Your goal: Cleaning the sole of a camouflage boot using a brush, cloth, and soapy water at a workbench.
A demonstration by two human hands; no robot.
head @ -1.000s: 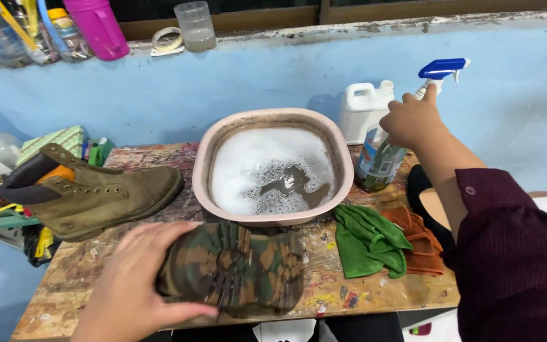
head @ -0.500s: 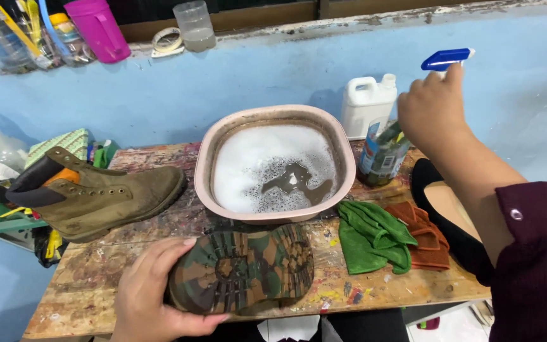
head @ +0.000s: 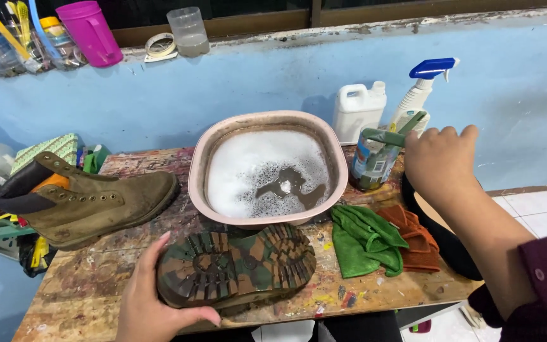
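**Camouflage-soled boot held sole-up while the other hand reaches into the brush tin**

Head view: The boot with the green, brown and tan camouflage-pattern lugged rubber sole [head: 235, 265] lies on its side at the lower centre of the frame, on the near edge of the paint-stained wooden table [head: 77, 285], its tread facing the camera. The left hand [head: 150, 297] rests against its heel end, fingers curled round the edge and thumb tucked beneath, so it is clamped on the boot. Just behind it stands the pink oval plastic basin of soapy foam [head: 267, 168]. To the left lies the second boot, olive-brown leather with a dark padded collar [head: 83, 202], upright on its sole and well apart from the hand.

At the right of the frame the right hand [head: 441, 164] hovers at the printed metal tin [head: 375, 161], which holds a green-handled brush [head: 390, 134]. Its fingers are bent and close together; whether they already pinch the handle cannot be told. Behind the tin stand a white plastic jug [head: 357, 111] and a white spray bottle with a blue trigger [head: 422, 92]. A crumpled green cloth [head: 365, 240] and a rust-orange cloth [head: 413, 240] lie right of the boot.

Judged from this, the step goes best if the left hand keeps the boot steady with the tread tilted up, and the right lifts the brush straight out so the tin does not tip toward the basin.
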